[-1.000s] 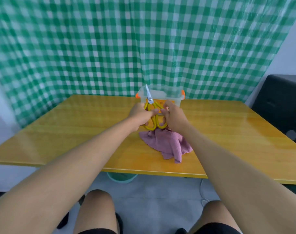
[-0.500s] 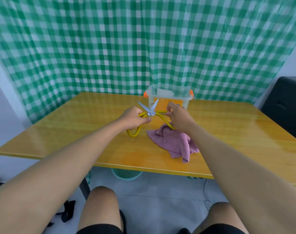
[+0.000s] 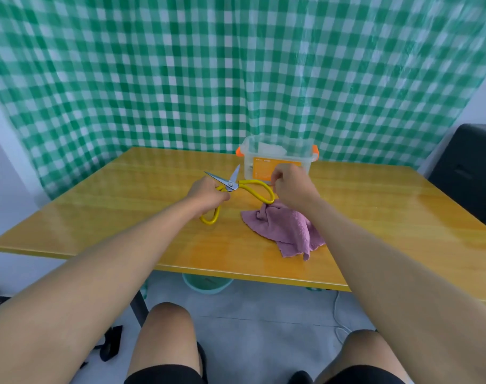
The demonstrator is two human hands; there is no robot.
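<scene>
Yellow-handled scissors (image 3: pixel 248 185) hang just above the yellow table (image 3: pixel 125 217), blades spread wide and pointing away from me. My left hand (image 3: pixel 207 194) grips the left handle loop near the pivot. My right hand (image 3: pixel 290 187) grips the right handle loop. A crumpled pink cloth (image 3: pixel 287 231) lies on the table under and in front of my right hand.
A clear plastic box (image 3: pixel 277 162) with orange clips stands at the table's far edge, just behind the scissors. A green checked curtain (image 3: pixel 236 79) hangs behind. A black object (image 3: pixel 469 173) stands at the right. A green bin (image 3: pixel 207 284) sits under the table.
The scissors went from upright with blades closed to lying flatter with handles pulled apart and blades spread wide. Both hands moved apart while keeping hold of the handles.
</scene>
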